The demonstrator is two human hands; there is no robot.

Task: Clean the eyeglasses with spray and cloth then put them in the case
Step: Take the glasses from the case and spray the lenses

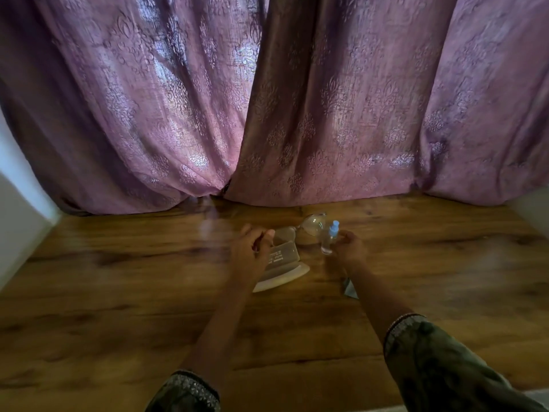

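Though blurred, made out purple curtains [178, 114] behind the table [118, 292] and a cloth [350, 289] half hidden under the right forearm. Gripped the spray bottle [329, 238] in the curled fingers [346, 235] of the right hand [349, 248], just beside the eyeglasses [312, 226] lying beyond the open case [285, 273]. Curled the fingers of the left hand [252, 252] at the case lid; could not tell whether holding it.

Dim; backlit through curtain [267, 99]; motion blur; wide-angle bending at edges

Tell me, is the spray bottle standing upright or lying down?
Upright, leaning slightly: the spray bottle has its blue cap on top and its base on the table, beside the right hand.
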